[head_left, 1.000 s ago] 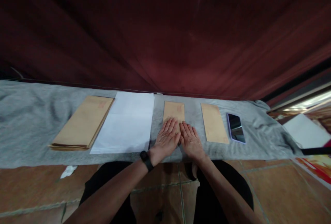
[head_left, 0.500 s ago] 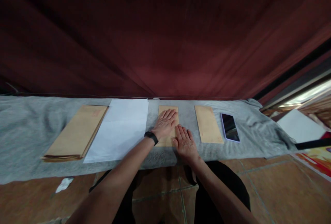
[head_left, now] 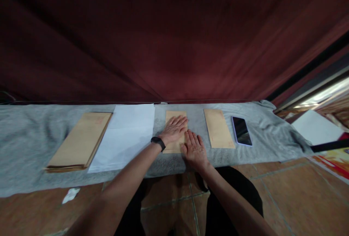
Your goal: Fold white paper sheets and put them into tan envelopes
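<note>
A tan paper envelope (head_left: pixel 174 148) lies on the grey cloth in front of me. My left hand (head_left: pixel 174 128), with a dark band at the wrist, rests flat across its upper part, fingers stretched toward the right edge. Against the envelope's lower right side lies my right hand (head_left: pixel 195 149), open, its fingertips close to the left hand. Much of the envelope is covered by both hands. A second tan envelope (head_left: pixel 219 128) sits by itself to the right. White paper sheets (head_left: pixel 125 134) are spread left of the hands, beside a stack of tan envelopes (head_left: pixel 80 139).
A phone (head_left: pixel 241 131) in a lilac case lies right of the single envelope. The grey cloth (head_left: pixel 24 145) covers a long narrow surface against a dark red curtain (head_left: pixel 174 47). A crumpled white scrap (head_left: pixel 71 195) is on the tiled floor (head_left: pixel 289 192).
The view has shifted slightly. Both hands stay flat at the same envelope with almost no visible movement.
</note>
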The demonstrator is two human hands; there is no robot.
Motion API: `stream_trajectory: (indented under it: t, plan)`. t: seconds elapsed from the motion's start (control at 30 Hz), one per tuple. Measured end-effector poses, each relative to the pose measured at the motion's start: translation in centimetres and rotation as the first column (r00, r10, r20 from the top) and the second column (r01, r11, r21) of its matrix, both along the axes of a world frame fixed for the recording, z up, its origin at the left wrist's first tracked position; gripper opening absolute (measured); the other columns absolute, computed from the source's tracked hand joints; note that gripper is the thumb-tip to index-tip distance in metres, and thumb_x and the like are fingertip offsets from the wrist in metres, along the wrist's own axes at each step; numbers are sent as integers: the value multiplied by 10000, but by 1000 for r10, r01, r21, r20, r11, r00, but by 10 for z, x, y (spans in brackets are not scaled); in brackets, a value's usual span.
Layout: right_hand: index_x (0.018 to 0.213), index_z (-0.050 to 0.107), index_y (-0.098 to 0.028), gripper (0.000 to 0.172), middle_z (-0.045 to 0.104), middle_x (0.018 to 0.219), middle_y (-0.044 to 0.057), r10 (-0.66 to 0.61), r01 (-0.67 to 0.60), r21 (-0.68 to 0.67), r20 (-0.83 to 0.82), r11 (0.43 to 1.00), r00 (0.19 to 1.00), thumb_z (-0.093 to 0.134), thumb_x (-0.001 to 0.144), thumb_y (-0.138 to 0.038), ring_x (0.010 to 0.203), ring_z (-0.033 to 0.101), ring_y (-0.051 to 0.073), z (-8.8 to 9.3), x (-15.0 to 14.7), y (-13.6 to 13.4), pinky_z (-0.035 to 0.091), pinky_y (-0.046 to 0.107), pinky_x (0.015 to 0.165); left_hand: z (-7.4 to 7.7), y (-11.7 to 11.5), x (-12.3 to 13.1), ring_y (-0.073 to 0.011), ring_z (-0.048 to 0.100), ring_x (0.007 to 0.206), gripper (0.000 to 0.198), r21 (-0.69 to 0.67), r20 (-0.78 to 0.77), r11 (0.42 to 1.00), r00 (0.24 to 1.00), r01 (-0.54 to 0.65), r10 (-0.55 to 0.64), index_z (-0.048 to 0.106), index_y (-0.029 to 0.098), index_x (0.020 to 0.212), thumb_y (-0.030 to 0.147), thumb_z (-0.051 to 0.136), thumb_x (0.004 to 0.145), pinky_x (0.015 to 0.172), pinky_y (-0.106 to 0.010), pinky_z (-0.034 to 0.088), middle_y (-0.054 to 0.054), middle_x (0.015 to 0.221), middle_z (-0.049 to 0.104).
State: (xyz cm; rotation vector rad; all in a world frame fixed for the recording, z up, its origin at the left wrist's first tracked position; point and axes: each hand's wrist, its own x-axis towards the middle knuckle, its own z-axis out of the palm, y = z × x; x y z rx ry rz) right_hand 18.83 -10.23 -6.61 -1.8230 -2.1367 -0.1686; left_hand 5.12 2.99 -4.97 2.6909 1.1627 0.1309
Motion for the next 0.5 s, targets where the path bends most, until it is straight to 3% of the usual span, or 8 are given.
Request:
stream_trajectory:
  t: [0.23, 0.5]
  plan:
    - [1470, 484, -87, 522, 477, 1529, 164, 10, -9, -27, 22, 1000, 1000, 389, 1041, -369, 1402, 449, 297, -2, 1, 0, 264, 475, 1175, 3, -36, -10, -172, 207, 1533, 559, -15, -4, 999, 999, 34, -34, 329, 235, 1560, 417, 161, 1059, 1243, -438, 176, -13, 1632, 332]
    - [1515, 425, -101, 527, 429, 1565, 142, 11, -8, -57, 47, 998, 999, 366, 1018, -264, 1432, 411, 296, 3, 0, -3, 251, 478, 1180, -3, -87, -15, -186, 223, 1531, 579, 56, -3, 996, 997, -75, 75, 298, 176, 1572, 431, 203, 1061, 1249, -428, 193, -56, 1643, 296]
